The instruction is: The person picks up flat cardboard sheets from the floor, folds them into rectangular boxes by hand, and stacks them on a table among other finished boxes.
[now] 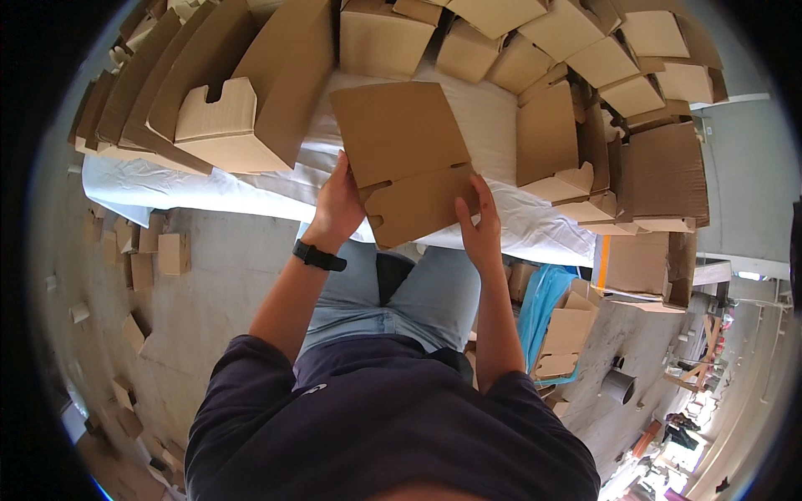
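Centre of frame: flat cardboard box blank [405,159] held over the white-covered table [493,125]; left hand [338,204] closed on its lower left edge, thumb on top; right hand [480,225] gripping the lower right flap, fingers spread; folded cardboard boxes [251,100] stacked upper left and upper right.

Brown cardboard boxes all around a white table

A flat brown box piece [405,159] with cut notches is in the middle, held by the left hand [338,204] and the right hand [478,225]. Tall folded brown boxes [225,92] lean in a row at the upper left. More made-up brown boxes [535,42] are piled along the top and right. Small box bits [171,253] lie on the floor at the left.
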Tool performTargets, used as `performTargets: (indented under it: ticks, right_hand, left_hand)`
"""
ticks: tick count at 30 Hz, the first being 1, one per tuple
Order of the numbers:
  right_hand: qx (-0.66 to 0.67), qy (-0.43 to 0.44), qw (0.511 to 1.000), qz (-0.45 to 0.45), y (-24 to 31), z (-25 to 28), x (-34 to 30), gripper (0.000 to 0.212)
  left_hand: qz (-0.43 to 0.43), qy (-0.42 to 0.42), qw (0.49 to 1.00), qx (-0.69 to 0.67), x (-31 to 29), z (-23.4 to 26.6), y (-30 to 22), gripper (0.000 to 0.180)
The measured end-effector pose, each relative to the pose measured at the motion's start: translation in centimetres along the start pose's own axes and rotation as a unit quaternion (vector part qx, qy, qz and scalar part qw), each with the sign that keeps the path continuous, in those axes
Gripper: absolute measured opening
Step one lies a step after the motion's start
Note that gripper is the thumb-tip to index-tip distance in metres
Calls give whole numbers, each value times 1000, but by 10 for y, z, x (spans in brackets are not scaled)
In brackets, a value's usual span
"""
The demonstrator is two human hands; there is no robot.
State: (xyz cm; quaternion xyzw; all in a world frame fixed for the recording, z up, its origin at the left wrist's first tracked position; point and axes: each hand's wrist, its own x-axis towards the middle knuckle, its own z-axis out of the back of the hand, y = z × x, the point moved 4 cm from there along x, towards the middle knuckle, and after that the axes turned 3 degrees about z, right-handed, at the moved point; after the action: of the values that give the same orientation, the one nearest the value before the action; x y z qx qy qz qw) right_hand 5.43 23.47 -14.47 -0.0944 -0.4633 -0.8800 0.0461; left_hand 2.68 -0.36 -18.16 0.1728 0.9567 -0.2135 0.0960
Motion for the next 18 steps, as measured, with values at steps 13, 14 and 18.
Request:
performTargets:
  ticks: [13, 14, 18]
  right_hand:
    - [9, -10, 1000, -9, -19, -4, -6, 45]
    - [6, -10, 1000, -12, -18, -4, -6, 45]
    - [1, -6, 1000, -27, -20, -3, -6, 45]
  left_hand:
    - [-35, -25, 997, 63, -2, 5, 1, 47]
    - [-50, -27, 996, 73, -3, 5, 0, 46]
    - [-89, -32, 990, 101, -5, 1, -4, 43]
